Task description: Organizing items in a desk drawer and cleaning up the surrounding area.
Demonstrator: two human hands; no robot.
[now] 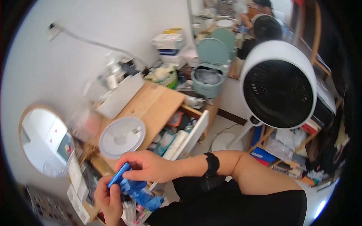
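A blue roll of thin plastic [120, 175], probably bags, is held between both hands above the desk's near end. My left hand [109, 195] pinches its lower end between thumb and fingers. Around the upper end are the fingers of my right hand [147, 166]. Loose, crumpled blue film [147, 197] hangs from the roll below the hands. Just beyond the hands, a round clear container with a pale rim [122, 138] stands on the wooden desk [158, 97].
A drawer with a white front [195, 132] is pulled out, full of small items. Farther back stands a green bin [208, 84], lid raised, lined with plastic. A white fan [278, 84] stands at the right. A round mirror [46, 141] is at left.
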